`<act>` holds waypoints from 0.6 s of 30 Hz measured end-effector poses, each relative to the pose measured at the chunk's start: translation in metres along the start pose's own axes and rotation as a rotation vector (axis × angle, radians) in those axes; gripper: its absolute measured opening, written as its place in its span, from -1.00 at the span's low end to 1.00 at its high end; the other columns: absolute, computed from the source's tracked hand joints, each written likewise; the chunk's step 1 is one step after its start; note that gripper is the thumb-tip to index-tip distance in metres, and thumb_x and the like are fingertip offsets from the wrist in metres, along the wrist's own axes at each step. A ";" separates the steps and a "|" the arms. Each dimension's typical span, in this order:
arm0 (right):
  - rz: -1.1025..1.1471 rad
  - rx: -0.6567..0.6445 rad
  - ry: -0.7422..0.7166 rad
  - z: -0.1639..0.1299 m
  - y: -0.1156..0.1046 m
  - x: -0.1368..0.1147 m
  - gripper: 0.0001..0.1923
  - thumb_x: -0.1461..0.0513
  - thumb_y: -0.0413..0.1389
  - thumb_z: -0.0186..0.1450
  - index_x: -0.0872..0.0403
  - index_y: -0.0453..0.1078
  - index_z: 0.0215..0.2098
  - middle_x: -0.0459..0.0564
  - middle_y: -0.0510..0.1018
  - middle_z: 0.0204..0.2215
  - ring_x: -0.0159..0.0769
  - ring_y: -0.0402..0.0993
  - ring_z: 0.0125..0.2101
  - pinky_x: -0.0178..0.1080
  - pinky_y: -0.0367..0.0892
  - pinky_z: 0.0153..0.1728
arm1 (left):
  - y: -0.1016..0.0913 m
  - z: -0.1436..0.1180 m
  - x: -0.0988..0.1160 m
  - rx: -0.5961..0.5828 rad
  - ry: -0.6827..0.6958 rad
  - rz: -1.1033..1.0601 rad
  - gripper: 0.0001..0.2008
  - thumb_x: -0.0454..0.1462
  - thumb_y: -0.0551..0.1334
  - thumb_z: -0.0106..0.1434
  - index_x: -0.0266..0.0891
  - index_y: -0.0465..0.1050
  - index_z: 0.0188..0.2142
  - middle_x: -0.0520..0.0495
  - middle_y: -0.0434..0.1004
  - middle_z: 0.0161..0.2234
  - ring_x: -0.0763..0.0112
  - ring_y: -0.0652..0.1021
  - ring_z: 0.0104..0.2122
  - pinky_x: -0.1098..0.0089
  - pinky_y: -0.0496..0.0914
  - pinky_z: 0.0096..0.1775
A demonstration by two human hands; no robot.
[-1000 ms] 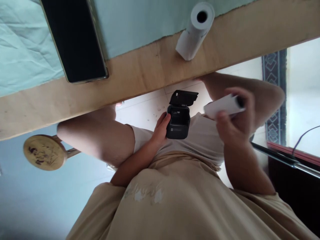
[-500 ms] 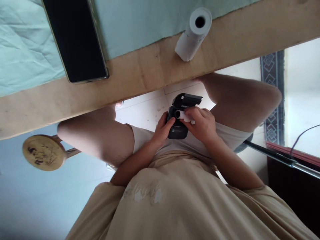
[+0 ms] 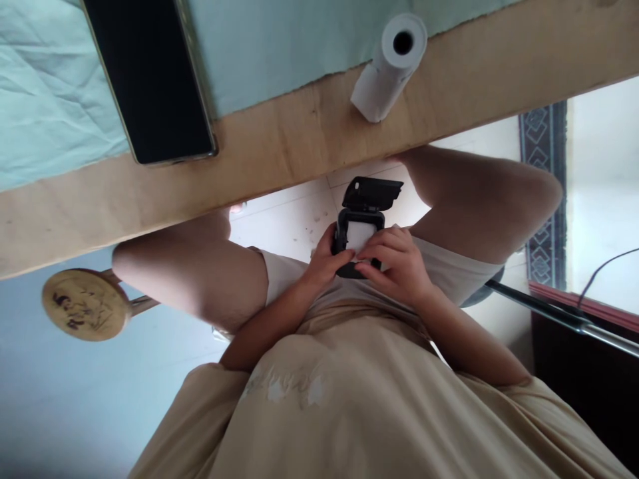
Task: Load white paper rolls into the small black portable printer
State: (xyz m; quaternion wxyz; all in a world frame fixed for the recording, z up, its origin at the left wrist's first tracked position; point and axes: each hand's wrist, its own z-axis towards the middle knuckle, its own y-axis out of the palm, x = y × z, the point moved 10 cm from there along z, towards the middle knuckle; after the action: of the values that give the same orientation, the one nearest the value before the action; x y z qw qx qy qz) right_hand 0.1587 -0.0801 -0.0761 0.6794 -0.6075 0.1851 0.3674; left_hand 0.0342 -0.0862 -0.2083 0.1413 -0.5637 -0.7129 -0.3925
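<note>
A small black printer rests in my lap below the table edge, its lid tilted open. A white paper roll lies inside its compartment. My left hand grips the printer's left side. On the printer's front edge rest the fingers of my right hand, touching the roll and the casing. Up on the table another white paper roll lies near the edge.
A wooden table with a pale green cloth spans the top. A black phone lies on it at left. A round wooden disc sits at lower left. A metal bar runs at right.
My right hand brought the white roll from the right down into the open printer and set it inside. My left hand stayed on the printer.
</note>
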 end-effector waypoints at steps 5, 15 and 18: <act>0.085 0.249 0.266 -0.001 -0.025 0.046 -0.69 0.06 0.02 0.47 -0.02 0.32 0.11 0.15 0.46 0.13 -0.16 0.45 0.12 -0.06 0.48 -0.02 | 0.004 0.000 -0.004 -0.073 -0.002 -0.012 -0.24 -0.14 0.55 -0.16 -0.15 0.42 0.07 -0.08 0.60 -0.10 0.22 0.57 -0.14 0.30 0.43 -0.09; 0.518 0.172 0.506 -0.007 0.008 0.102 -0.59 -0.07 -0.15 0.48 -0.12 0.08 0.20 0.11 0.46 0.14 -0.22 0.50 0.15 -0.07 0.50 0.08 | 0.008 0.001 -0.007 -0.127 0.012 -0.011 -0.11 -0.13 0.61 -0.23 -0.12 0.40 0.13 -0.08 0.59 -0.06 0.23 0.58 -0.10 0.31 0.44 -0.05; 0.525 -0.019 0.513 -0.007 0.027 0.095 -0.48 -0.18 -0.02 0.42 -0.06 0.21 0.16 0.11 0.48 0.14 -0.24 0.53 0.04 -0.15 0.53 -0.01 | 0.008 -0.001 -0.006 -0.134 0.015 -0.010 -0.13 -0.10 0.61 -0.18 -0.09 0.40 0.14 -0.11 0.59 -0.01 0.18 0.58 -0.04 0.30 0.45 -0.04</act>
State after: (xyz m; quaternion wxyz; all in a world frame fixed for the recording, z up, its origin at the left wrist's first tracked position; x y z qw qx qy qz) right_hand 0.2028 -0.0608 -0.1626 0.4877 -0.6180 0.4958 0.3666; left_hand 0.0433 -0.0904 -0.2079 0.1067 -0.5653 -0.6867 -0.4444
